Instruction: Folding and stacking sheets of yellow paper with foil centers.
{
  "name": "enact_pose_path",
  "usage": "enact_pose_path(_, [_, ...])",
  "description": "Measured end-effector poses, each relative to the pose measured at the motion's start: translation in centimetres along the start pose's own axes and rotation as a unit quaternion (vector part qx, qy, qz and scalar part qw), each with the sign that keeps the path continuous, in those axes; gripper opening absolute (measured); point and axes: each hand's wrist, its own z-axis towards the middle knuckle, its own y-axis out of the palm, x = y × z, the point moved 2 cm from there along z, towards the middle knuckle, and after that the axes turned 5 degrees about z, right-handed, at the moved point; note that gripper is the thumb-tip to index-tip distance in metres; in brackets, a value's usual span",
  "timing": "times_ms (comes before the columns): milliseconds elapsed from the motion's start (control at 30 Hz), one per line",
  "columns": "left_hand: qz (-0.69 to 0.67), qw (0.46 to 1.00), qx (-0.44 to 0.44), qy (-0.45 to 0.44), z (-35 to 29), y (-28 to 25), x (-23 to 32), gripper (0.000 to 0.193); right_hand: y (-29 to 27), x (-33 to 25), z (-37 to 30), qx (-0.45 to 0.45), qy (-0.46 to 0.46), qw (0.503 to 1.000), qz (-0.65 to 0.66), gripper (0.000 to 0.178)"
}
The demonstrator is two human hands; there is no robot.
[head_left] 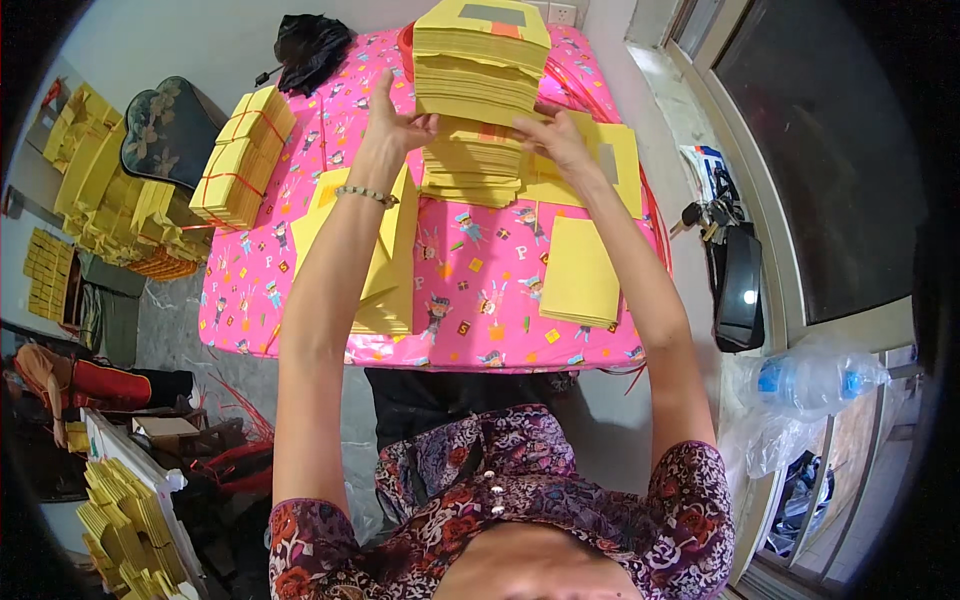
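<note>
A tall stack of yellow paper envelopes (475, 90) stands at the far middle of the table, its upper part jutting out over the lower layers. My left hand (393, 125) is at the stack's left side, fingers stretched away from me and apart from it, the thumb reaching to its near edge. On the right side, my right hand (560, 140) grips the stack's near corner, thumb at the front; its other fingers are partly hidden. More flat yellow envelopes (395, 290) lie under my left forearm. A smaller pile of yellow envelopes (580, 272) sits beside my right forearm.
A pink patterned cloth (470, 325) covers the table. Tied yellow bundles (240, 160) stand at left, near a black bag (310, 50). Red cords (655, 215) hang along the right edge. Keys (705, 215) lie on the sill. Another person (75, 385) is at far left.
</note>
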Motion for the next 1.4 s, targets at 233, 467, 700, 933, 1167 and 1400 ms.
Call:
enact_pose_path(233, [0.052,0.998,-0.034,0.025,0.8,-0.9,0.6,0.103,-0.2,-0.9,3.2,-0.072,0.322,0.866,0.374,0.095])
enact_pose_path(467, [0.132,0.991,-0.012,0.012,-0.4,0.2,-0.6,0.110,-0.1,-2.9,5.4,-0.066,0.397,0.852,0.336,0.131])
enact_pose_path(700, [0.098,0.989,-0.087,0.063,-0.3,0.7,-0.6,0.104,0.9,-4.6,5.0,-0.081,0.376,0.873,0.299,0.112])
enact_pose_path(933, [0.115,0.967,-0.175,0.145,-4.2,2.0,-3.0,0.079,-0.1,-5.2,2.1,-0.062,0.346,0.884,0.309,0.083])
enact_pose_path(1167, [0.140,0.950,-0.145,0.237,-11.9,-1.5,-8.8,0.073,-1.9,-8.4,-7.4,-0.058,0.229,0.930,0.281,0.069])
enact_pose_path(1400, [0.118,0.952,-0.101,0.263,-19.0,-8.0,-17.4,0.064,-1.8,-8.1,-19.3,-0.016,0.246,0.912,0.328,0.060])
